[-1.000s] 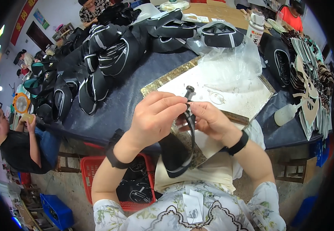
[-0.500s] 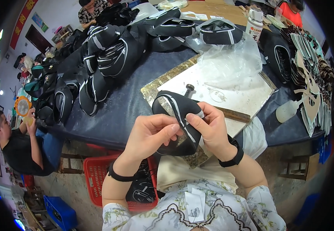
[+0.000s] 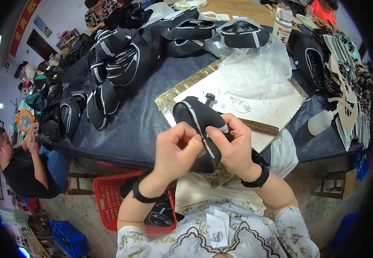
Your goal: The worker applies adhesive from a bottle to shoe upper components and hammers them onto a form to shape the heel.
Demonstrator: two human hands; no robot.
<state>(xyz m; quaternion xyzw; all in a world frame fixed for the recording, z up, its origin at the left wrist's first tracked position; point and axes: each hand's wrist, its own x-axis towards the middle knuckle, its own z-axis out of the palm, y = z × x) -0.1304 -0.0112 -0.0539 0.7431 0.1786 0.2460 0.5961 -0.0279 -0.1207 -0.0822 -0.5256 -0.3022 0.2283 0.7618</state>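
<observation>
Black with a white stripe, the shoe upper is lying between both hands, its long axis running from far left to near right, above the white board. Both the left hand and right hand are pinching its near end, the right slightly farther out.

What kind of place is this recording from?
Probably a shoe-making workshop: both hands hold a black shoe upper, more uppers are heaped on the table, and other people work nearby.
</observation>
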